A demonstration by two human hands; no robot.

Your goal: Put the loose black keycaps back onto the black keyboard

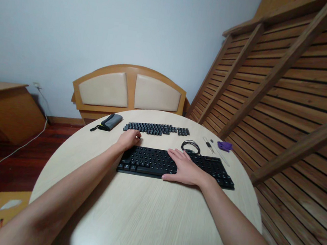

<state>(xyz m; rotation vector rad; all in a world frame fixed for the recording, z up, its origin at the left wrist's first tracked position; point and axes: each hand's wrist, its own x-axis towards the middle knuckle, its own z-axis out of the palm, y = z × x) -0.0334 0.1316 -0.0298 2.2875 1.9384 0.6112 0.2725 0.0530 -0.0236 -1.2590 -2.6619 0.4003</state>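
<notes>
Left hand curled, small dark piece pinched, half hidden in grip; keyboard partly covered by spread right hand; keycaps at keyboard's eleven o'clock

In front of me the keyboard looks like matt black plastic, as do the loose keys. My table is smooth, pale wood grain with a soft sheen. I see crumpled purple cloth, a polished dark wood floor, rougher wooden slats, and smooth leather-like panels in the wooden headboard.
</notes>
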